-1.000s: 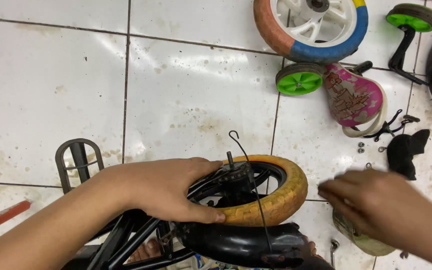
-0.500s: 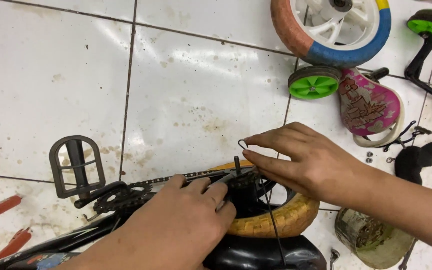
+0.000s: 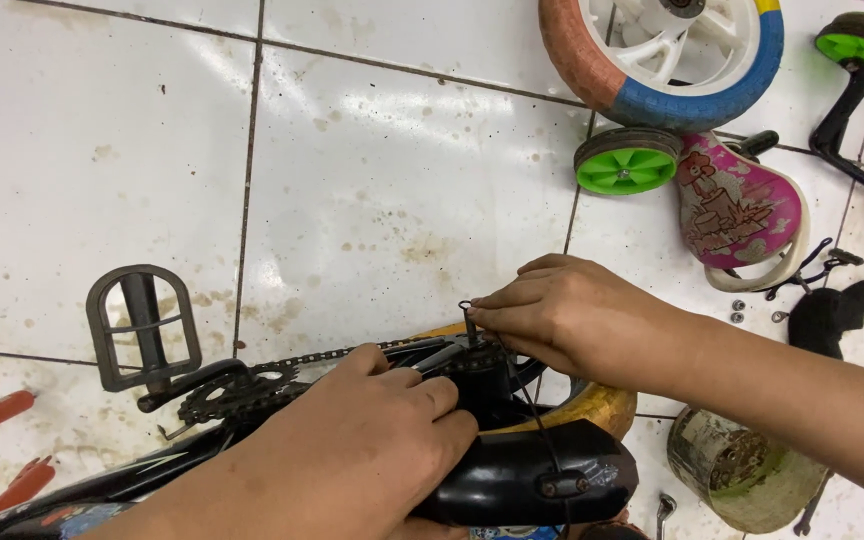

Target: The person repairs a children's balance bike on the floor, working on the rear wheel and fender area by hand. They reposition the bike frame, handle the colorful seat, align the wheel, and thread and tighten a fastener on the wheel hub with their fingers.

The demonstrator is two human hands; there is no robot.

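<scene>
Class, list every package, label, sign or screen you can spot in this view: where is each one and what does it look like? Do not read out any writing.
Tin can: on the floor at lower right, round, rusty grey, label worn off.
Picture print on the bicycle saddle: upper right, pink with a cartoon drawing.
Sticker on the bicycle frame: bottom left, blue and red, partly hidden.
No signs or screens.

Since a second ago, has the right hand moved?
Yes. The right hand has moved left from beside the metal can, onto the small upright part at the yellow-tyred wheel.
</scene>
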